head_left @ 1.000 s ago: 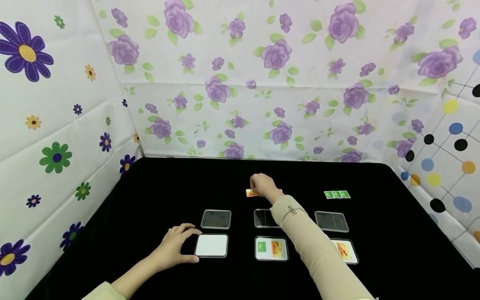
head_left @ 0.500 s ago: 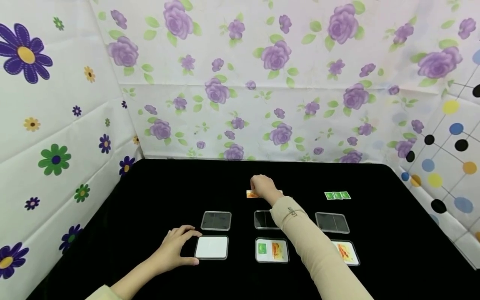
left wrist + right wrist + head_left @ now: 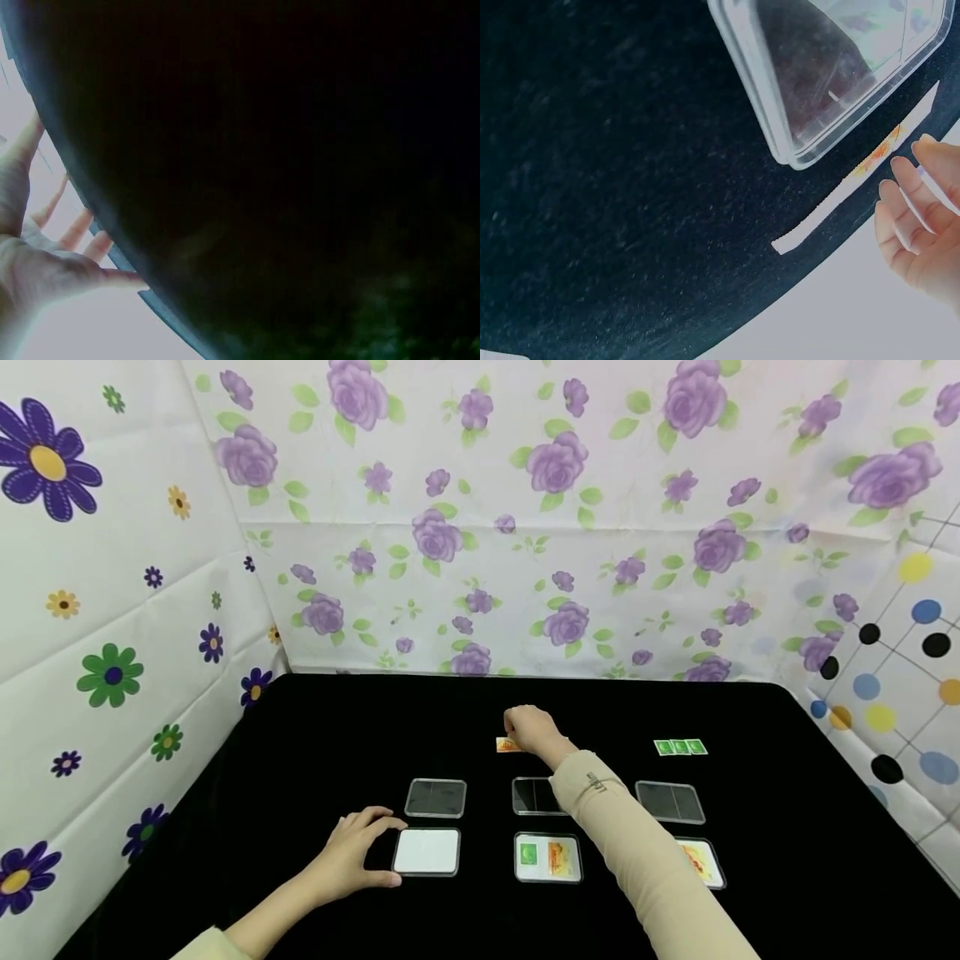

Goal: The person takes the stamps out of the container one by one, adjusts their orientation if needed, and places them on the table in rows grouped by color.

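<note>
In the head view my left hand [image 3: 352, 858] sits at the left side of a clear-rimmed box with a white inside [image 3: 427, 852]. Its index finger is by the upper left corner and its thumb by the lower left one. The left wrist view shows those fingers spread. My right hand [image 3: 536, 733] is bent down over a strip of orange-printed cards [image 3: 507, 745], hiding most of it. In the right wrist view the strip [image 3: 874, 161] lies flat, with my curved fingertips close to it; whether they pinch a card is hidden.
Clear lids or trays stand in a row: left [image 3: 437, 799], middle [image 3: 527, 796] and right [image 3: 670, 802]. Nearer are a box with green and orange cards [image 3: 547, 858] and one with an orange picture [image 3: 705, 862], partly behind my right sleeve. Green cards [image 3: 680, 747] lie far right.
The view has shifted slightly. Both hands keep their places, the left by the white box and the right over the orange cards.
</note>
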Motion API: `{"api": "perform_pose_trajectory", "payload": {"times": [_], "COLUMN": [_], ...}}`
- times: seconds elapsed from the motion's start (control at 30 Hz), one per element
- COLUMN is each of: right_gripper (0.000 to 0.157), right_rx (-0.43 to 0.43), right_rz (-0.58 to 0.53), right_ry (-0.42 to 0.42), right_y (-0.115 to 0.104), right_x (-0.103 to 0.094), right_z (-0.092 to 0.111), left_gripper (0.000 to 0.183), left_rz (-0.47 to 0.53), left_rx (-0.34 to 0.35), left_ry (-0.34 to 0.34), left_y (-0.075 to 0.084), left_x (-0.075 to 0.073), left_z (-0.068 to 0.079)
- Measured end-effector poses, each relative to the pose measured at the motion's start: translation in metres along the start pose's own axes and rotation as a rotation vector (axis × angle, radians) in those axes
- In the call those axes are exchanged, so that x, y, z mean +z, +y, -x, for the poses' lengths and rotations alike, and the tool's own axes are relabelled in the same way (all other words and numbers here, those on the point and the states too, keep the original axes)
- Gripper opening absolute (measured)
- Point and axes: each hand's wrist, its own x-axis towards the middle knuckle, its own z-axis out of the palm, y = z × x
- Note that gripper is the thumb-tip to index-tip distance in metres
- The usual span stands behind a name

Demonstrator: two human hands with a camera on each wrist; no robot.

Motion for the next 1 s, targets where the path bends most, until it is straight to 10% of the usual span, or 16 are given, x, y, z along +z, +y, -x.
{"api": "perform_pose_trajectory", "payload": {"times": [1.0], "right_gripper": [0.012], "right_rx": [-0.042], "right_rz": [-0.055], "right_ry": [0.017], "right_y": [-0.005], "right_x": [-0.046], "right_z": [0.049], "left_gripper": [0.065], "left_rz": [-0.062], "left_rx": [-0.036], "left_ry": [-0.051], "left_y": [0.007], "left_x": [-0.005], "left_z": [-0.006]}}
